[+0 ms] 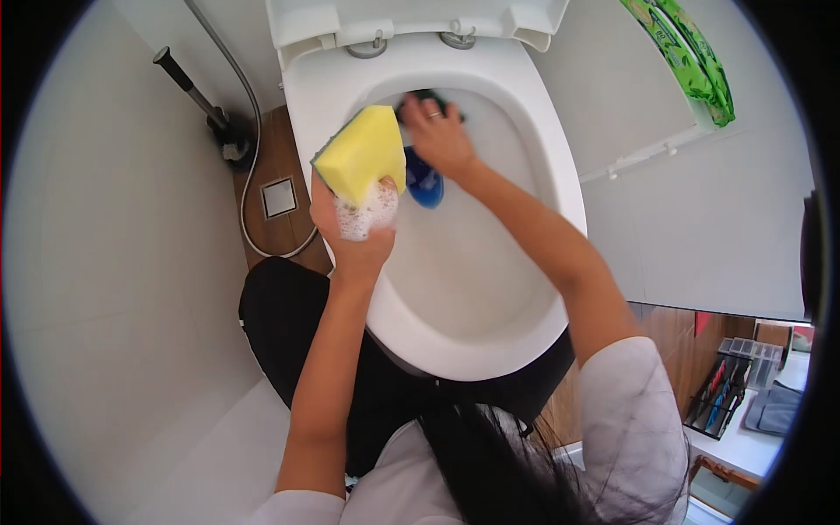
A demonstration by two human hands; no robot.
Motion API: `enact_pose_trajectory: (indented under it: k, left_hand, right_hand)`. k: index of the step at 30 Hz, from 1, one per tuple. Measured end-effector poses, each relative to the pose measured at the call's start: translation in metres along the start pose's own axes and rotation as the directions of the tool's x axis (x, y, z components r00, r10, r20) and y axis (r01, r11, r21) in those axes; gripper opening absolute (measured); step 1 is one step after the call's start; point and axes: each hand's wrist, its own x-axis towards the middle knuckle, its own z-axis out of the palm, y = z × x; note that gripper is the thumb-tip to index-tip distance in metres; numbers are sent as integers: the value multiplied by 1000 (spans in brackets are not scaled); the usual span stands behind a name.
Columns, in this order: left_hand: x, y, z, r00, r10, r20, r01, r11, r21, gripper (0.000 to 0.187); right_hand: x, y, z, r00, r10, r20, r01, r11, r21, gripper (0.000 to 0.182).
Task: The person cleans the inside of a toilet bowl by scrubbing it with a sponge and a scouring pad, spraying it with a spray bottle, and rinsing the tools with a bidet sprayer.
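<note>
A thick yellow sponge point(360, 150) with a darker underside is gripped in my left hand point(354, 245), and white foam covers my thumb and palm. It is held up over the left rim of the white toilet point(560, 166). Inside the bowl, my right hand point(440, 140) presses a dark green scouring pad point(451, 107) against the back wall below the rim; the hand is slightly blurred and hides part of the pad. Just below that hand a glossy blue patch point(425, 185) shows in the bowl, partly behind the sponge.
The toilet seat point(420, 17) is raised at the back. To the left are a toilet brush point(197, 96), a grey hose point(248, 175) and a square floor drain point(279, 198). A green wipes pack point(687, 61) lies upper right, with a pen tray point(719, 394) on a lower-right shelf.
</note>
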Motion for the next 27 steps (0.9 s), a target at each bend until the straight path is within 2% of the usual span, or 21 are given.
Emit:
enact_pose_trajectory:
  k: [2, 3, 5, 6, 8, 9, 10, 11, 12, 14, 15, 16, 18, 19, 21, 24, 25, 26, 27]
  left_hand:
    - [-2, -3, -5, 1000, -22, -8, 22, 1000, -8, 33]
    - [-3, -4, -5, 999, -41, -21, 41, 999, -15, 34]
    - [-6, -3, -6, 997, -61, -43, 61, 998, 8, 34]
    - [-5, -3, -7, 995, -71, -64, 73, 997, 35, 34]
    - [-6, -6, -5, 994, -61, -87, 64, 997, 32, 35]
    - [-6, -6, -4, 992, -62, -109, 66, 997, 32, 35]
    - [-5, -5, -4, 993, -52, -107, 56, 998, 33, 35]
    - [-4, -3, -4, 993, -50, -104, 52, 999, 12, 35]
    - [-5, -3, -4, 994, -53, -98, 53, 999, -9, 34]
    - [-7, -4, -8, 996, -32, -77, 35, 999, 35, 34]
    - [-6, -6, -10, 998, -7, -61, 11, 997, 71, 34]
    - [-5, -5, -10, 998, -15, -58, 19, 998, 65, 34]
    - [-5, -3, -9, 996, -70, -47, 71, 997, 32, 34]
    - [-6, -3, -9, 996, -77, -46, 79, 997, 26, 34]
    - [-5, -6, -11, 996, -57, -69, 60, 998, 36, 34]
    - [-4, -7, -6, 996, -14, -93, 19, 998, 57, 27]
    - [-3, -3, -4, 995, -10, -95, 15, 999, 50, 27]
    - [-3, 1, -3, 996, -3, -87, 8, 999, 54, 27]
    - [-3, 4, -2, 997, 8, -77, -4, 998, 58, 27]
  right_hand:
    - [-33, 25, 5, 973, 200, 118, -184, 974, -136, 41]
    - [-32, 25, -1, 973, 199, 120, -181, 973, -141, 41]
    - [-27, 15, -13, 869, 414, 273, -384, 910, -156, 34]
    - [-20, 8, -14, 867, 419, 270, -390, 908, -156, 34]
    - [4, -9, -10, 847, 473, 245, -511, 850, 128, 34]
    - [11, -23, -2, 938, 324, 127, -343, 921, 186, 34]
    - [17, -35, 1, 986, 164, 0, -160, 963, 219, 34]
    - [17, -43, 3, 989, 141, -52, -118, 944, 309, 40]
    - [14, -35, 6, 988, 148, -52, -125, 942, 310, 40]
    - [-9, 1, 10, 965, 194, 174, -198, 980, 6, 36]
    - [-27, 21, 3, 967, 200, 155, -187, 978, -93, 27]
    - [-42, 32, -18, 972, 138, 190, -89, 965, -247, 20]
    - [-54, 18, -43, 823, 252, 510, -109, 950, -294, 17]
    - [-56, 12, -66, 819, 252, 516, -104, 949, -297, 17]
    - [-51, 5, -107, 505, 178, 845, -168, 980, -106, 15]
    - [-65, 7, -101, 501, 161, 850, -133, 985, -108, 16]
    - [-64, 7, -93, 666, 260, 699, -214, 964, -155, 19]
    - [-59, 9, -74, 664, 267, 698, -219, 963, -160, 19]
    - [-51, 13, -48, 768, 330, 549, -208, 939, -273, 19]
